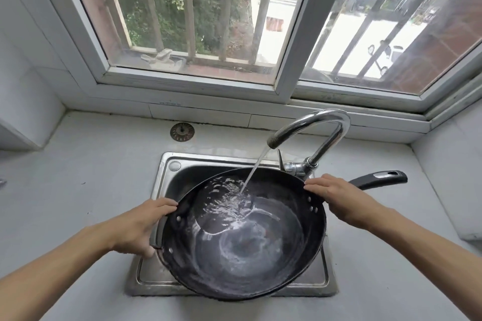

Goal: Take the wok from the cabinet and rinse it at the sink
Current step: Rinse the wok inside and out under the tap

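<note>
A large black wok (260,250) sits over the steel sink (167,180), filling most of the basin. Water streams from the chrome faucet (320,128) into the wok's far inner side and pools there. My left hand (140,224) grips the small loop handle on the wok's left rim. My right hand (339,198) holds the right rim where the long black handle (380,178) joins; that handle points right over the counter.
A white counter (78,190) surrounds the sink, with a round metal sink strainer (182,132) lying on it behind the basin. A window (208,21) with bars runs along the back. The faucet's valve (294,167) stands just behind the wok's rim.
</note>
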A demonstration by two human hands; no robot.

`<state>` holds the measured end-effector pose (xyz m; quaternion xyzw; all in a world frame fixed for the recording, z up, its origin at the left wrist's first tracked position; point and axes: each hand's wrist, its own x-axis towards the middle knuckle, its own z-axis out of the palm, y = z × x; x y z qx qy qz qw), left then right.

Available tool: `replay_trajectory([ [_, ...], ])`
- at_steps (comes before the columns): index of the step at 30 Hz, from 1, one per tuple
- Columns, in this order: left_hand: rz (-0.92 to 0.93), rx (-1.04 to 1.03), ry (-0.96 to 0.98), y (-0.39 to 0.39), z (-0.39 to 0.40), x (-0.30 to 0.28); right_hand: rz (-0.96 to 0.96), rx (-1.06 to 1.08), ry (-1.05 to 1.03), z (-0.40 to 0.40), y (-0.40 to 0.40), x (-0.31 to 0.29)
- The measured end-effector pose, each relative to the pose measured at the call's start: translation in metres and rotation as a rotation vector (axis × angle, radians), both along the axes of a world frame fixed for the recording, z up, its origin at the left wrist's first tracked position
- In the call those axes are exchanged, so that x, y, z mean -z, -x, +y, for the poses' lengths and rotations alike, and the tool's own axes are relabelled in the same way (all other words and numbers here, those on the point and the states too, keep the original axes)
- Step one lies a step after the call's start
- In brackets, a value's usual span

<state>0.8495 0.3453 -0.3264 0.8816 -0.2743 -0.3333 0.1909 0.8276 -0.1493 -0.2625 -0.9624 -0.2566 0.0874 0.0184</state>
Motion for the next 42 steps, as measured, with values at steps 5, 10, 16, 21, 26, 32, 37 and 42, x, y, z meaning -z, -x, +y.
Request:
replay_trajectory([
  [5,0.033,0.025,0.021,-0.002,0.003,0.0,0.038,0.007,-0.027,0.001,0.0,-0.014],
  [10,0.117,0.022,0.022,-0.008,0.008,-0.019,0.135,0.065,-0.01,0.002,-0.004,-0.008],
  [16,0.127,0.045,-0.121,-0.021,0.027,-0.053,0.179,0.059,-0.164,0.026,-0.002,0.002],
  [21,0.102,0.03,-0.258,-0.025,0.038,-0.091,0.177,0.067,-0.246,0.04,-0.004,0.033],
  [26,0.069,-0.01,-0.368,-0.026,0.045,-0.121,0.166,0.083,-0.322,0.059,-0.004,0.063],
  [32,-0.021,-0.042,-0.476,-0.028,0.043,-0.146,0.05,0.061,-0.481,0.079,-0.001,0.091],
  [37,-0.128,-0.014,-0.568,-0.035,0.043,-0.159,-0.017,0.133,-0.55,0.094,0.005,0.097],
  [42,-0.258,0.027,-0.57,-0.041,0.041,-0.165,-0.102,0.192,-0.627,0.101,-0.001,0.105],
])
